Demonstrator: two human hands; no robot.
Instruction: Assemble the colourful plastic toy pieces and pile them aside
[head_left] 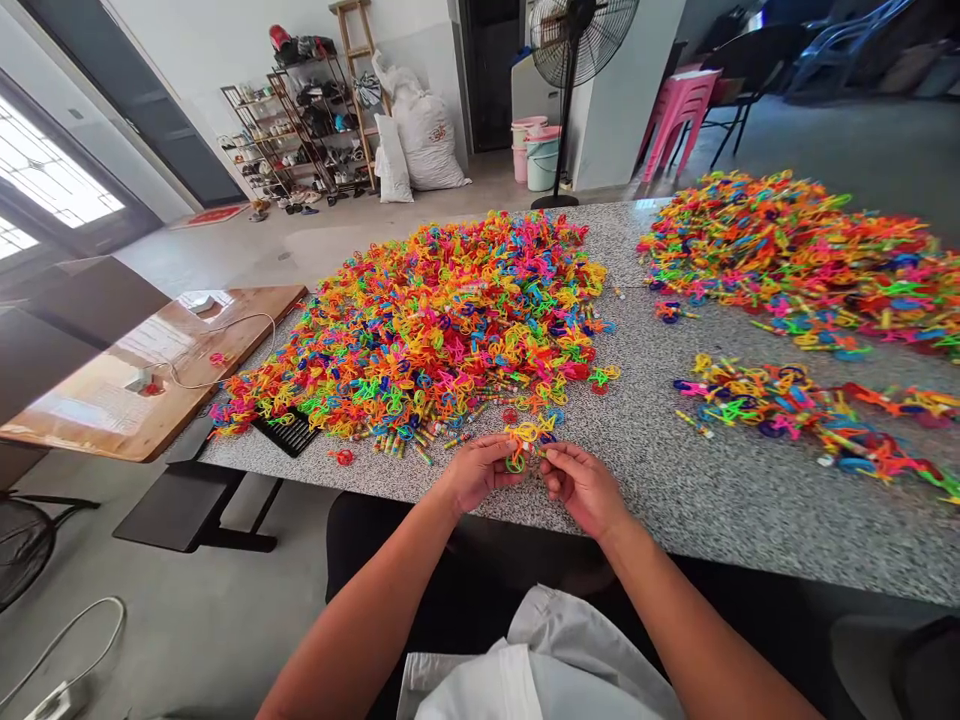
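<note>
Both my hands meet at the table's near edge over a small multicoloured plastic toy (534,432) with yellow, green and dark blue looped parts. My left hand (484,470) pinches its left side between thumb and fingers. On the other side, my right hand (585,487) pinches its right end; the fingers hide some of it. Just beyond them spreads a large heap of bright plastic pieces (450,330). Several short patterned tubes (390,443) lie along its near edge, and a red piece (341,457) sits apart at the left.
The speckled stone table (637,440) also carries a big pile of similar toys (780,250) at the right and a smaller cluster (772,400) nearer me. A black slotted tray (289,432) is partly under the heap. A wooden board (150,370) stands left; a fan (574,60) stands behind.
</note>
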